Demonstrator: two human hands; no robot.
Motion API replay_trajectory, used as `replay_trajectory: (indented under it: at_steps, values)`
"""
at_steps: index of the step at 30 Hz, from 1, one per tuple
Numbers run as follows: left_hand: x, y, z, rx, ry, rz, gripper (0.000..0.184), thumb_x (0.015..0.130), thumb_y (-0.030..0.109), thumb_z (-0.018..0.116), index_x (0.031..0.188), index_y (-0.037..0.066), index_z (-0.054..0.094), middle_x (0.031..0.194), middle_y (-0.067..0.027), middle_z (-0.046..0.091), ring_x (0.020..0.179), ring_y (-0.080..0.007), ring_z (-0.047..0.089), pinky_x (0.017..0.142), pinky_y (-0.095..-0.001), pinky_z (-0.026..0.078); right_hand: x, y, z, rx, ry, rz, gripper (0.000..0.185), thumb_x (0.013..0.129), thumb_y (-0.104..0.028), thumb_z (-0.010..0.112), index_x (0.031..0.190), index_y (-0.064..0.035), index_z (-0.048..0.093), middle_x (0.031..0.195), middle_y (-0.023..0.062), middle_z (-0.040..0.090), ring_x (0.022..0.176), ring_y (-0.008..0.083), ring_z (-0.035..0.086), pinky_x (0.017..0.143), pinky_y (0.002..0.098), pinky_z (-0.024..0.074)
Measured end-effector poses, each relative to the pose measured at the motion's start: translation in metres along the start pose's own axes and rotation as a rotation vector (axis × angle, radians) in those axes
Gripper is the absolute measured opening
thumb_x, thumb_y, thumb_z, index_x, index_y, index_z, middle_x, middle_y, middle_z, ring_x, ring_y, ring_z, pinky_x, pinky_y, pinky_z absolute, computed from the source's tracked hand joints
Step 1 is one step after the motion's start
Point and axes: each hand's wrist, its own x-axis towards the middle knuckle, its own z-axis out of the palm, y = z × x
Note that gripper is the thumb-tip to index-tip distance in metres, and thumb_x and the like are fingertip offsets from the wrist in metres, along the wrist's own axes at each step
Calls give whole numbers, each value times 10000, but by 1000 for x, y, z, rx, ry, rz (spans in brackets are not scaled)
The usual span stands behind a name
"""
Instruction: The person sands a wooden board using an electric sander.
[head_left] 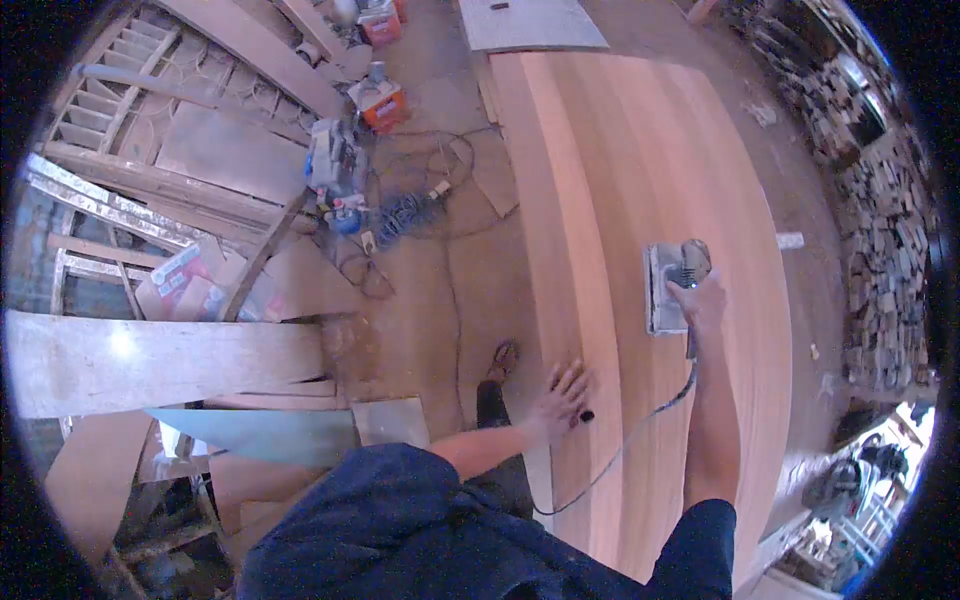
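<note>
A long wooden panel (650,150) with light and reddish-brown grain lies in front of me. On its middle rests a power sander (664,290) with a pale rectangular base and a dark body. My right hand (700,298) is wrapped round the sander's body. From the sander a dark cable (640,422) curves back over the panel towards me. My left hand (563,400) is at the panel's left edge, its fingers spread and holding nothing. Just beside its fingertips is a small black round thing (587,416).
Coiled cable (405,215) and tools lie on the floor at the left, near an orange-and-white container (380,105). Boards (160,365) lean at the far left. Stacked wood pieces (885,260) line the right side. A pale sheet (535,25) is beyond the panel.
</note>
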Motion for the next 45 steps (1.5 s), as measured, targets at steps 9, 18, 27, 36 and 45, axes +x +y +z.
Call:
replay_trajectory:
  at_steps: [9,18,27,36,45]
  values:
    - [14,-64,-58,-552,-346,288,612,972,368,524,1505,94,400,1651,-127,208,1537,-350,108,1222,-587,35,130,-163,42,-20,-158,-168,832,649,-414,883,1216,23,459,1078,273,669,1038,424,660,877,482,548]
    - [109,-208,-117,-53,-117,-341,791,897,334,609,1565,74,275,1657,-161,141,1536,-379,70,1220,-565,17,224,-307,111,134,-133,-317,817,674,-383,870,1243,25,448,1167,276,636,1106,410,635,905,480,542]
    - [174,-295,-138,-119,52,-437,959,768,188,674,1579,41,183,1658,-189,96,1535,-390,56,1224,-555,25,317,-417,122,27,-114,-384,797,653,-371,878,1180,89,496,1068,273,680,1015,412,673,846,457,557]
    - [268,-408,-146,-284,105,-372,826,861,192,612,1551,-29,216,1645,-219,128,1525,-367,141,1237,-514,66,416,-391,122,-5,28,-167,726,644,-408,877,1092,91,599,971,241,715,922,352,714,795,427,562]
    - [282,-463,-124,-123,-44,-156,719,880,280,606,1495,-5,368,1650,-176,174,1540,-356,85,1236,-544,46,440,-338,149,167,40,-214,650,632,-465,856,977,55,674,900,212,722,850,332,721,774,429,565]
